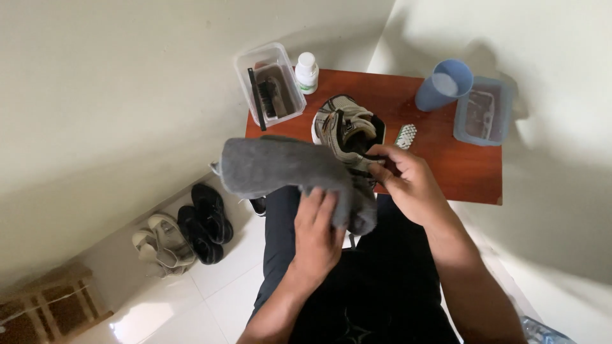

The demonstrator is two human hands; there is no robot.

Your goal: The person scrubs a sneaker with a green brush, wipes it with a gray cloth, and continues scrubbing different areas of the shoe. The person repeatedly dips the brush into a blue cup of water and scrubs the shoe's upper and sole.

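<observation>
My left hand (319, 232) grips a grey cloth (280, 167) that drapes out to the left above my lap. My right hand (408, 185) holds a grey and beige sneaker (341, 127) by its heel end, the shoe tilted over the front edge of a small reddish-brown table (446, 162). The cloth covers the sneaker's near side, so that side is hidden. Both hands are close together above my dark trousers.
On the table stand a clear box with a brush (271, 86), a white bottle (306, 72), a blue cup (443, 84), a blue tub of water (482, 111) and a small blister pack (405, 136). Black shoes (204, 223) and beige sandals (162, 245) lie on the white floor by the wall.
</observation>
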